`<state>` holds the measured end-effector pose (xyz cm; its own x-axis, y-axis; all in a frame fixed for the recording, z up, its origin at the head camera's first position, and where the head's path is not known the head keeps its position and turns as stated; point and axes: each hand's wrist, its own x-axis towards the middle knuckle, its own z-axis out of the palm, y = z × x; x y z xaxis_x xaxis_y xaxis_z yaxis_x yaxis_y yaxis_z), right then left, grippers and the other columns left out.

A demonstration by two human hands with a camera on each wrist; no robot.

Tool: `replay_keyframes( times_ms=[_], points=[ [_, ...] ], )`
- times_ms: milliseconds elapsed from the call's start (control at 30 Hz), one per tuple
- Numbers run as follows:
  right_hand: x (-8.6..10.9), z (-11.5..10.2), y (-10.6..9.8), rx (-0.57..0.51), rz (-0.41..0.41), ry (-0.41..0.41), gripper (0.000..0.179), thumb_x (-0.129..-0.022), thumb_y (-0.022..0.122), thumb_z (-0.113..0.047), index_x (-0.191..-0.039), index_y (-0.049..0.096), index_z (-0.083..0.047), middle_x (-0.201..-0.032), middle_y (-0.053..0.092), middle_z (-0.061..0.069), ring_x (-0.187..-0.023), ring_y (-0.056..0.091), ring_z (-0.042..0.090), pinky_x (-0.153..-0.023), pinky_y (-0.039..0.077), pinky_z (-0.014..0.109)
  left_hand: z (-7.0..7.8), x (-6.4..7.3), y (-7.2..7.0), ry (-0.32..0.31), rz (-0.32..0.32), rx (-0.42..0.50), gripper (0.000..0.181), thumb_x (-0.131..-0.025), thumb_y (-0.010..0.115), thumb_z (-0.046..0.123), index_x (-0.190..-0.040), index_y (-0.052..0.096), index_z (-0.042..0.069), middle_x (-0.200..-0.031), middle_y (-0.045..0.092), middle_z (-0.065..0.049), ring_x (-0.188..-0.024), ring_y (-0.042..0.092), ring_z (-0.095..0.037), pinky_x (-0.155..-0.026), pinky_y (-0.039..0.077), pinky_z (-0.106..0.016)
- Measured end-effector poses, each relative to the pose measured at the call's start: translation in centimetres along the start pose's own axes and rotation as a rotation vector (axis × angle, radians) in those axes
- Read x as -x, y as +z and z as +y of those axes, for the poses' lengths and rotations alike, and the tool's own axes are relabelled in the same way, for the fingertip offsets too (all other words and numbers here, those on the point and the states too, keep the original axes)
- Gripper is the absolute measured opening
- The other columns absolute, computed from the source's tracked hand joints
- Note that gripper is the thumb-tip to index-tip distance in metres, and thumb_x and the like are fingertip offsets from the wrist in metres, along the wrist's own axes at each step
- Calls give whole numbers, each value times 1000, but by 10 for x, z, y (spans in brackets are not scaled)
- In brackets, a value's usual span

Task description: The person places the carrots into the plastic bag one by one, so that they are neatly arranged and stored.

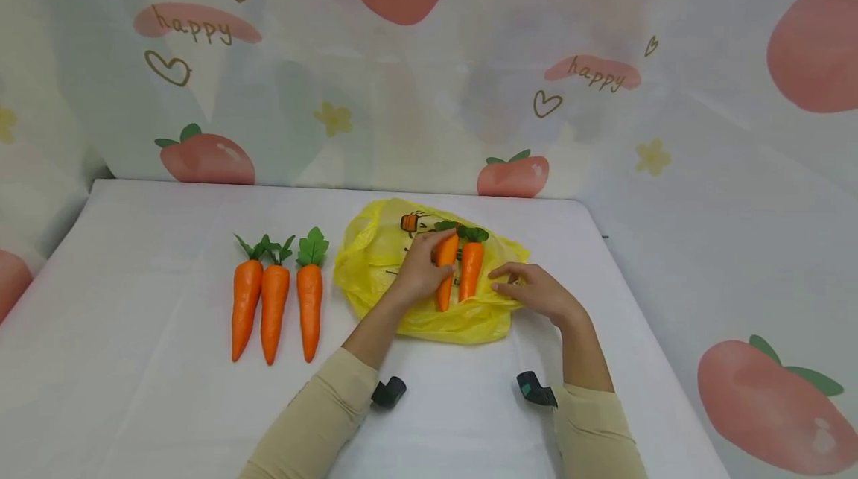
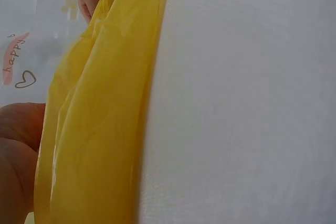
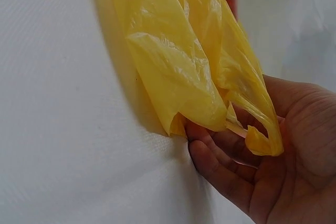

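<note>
A yellow plastic bag (image 1: 375, 270) lies spread with its mouth open, black print showing inside. My left hand (image 1: 422, 267) reaches over it and grips an orange toy carrot (image 1: 445, 289), green leaves pointing away from me. Beside that carrot a second carrot (image 1: 471, 270) lies in the bag. At the bag's right edge, my right hand (image 1: 536, 289) holds the rim with curled fingers; in the right wrist view a loop of the bag (image 3: 262, 114) runs across the fingers (image 3: 226, 174). Folds of yellow plastic (image 2: 100, 119) hide the left fingertips in the left wrist view.
Left of the bag, three more carrots, a left one (image 1: 246, 308), a middle one (image 1: 275, 311) and a right one (image 1: 310, 311), lie side by side on the white-covered table (image 1: 167, 404). A printed curtain (image 1: 415, 92) hangs behind the table.
</note>
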<state>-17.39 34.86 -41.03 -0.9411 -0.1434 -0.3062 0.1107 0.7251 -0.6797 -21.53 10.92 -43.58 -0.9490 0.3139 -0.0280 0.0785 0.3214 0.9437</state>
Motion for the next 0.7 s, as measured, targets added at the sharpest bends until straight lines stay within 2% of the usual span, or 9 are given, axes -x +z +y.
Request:
replay_keyframes(
  times_ms=[333, 533, 700],
  points=[
    [0, -1, 1, -6, -3, -4, 33, -102, 68, -30, -126, 71, -8, -104, 57, 11, -97, 50, 29, -76, 45, 37, 1, 0, 6, 36, 32, -48, 65, -96, 75, 7, -154, 51, 21, -156, 35, -16, -138, 43, -38, -109, 43, -50],
    [1, -2, 0, -13, -9, -7, 33, -102, 68, -29, -126, 71, -7, -102, 57, 11, -96, 50, 29, -75, 44, 36, 0, 1, 6, 16, 5, -29, 64, -95, 76, 7, -153, 53, 21, -155, 39, -17, -135, 47, -37, -105, 47, -48],
    [2, -4, 0, -9, -8, 0, 32, -102, 67, -28, -126, 71, -7, -102, 57, 11, -95, 50, 29, -75, 44, 36, -3, 0, 5, 32, -17, -29, 63, -95, 77, 8, -152, 54, 18, -154, 40, -18, -125, 53, -35, -101, 50, -45]
  ],
)
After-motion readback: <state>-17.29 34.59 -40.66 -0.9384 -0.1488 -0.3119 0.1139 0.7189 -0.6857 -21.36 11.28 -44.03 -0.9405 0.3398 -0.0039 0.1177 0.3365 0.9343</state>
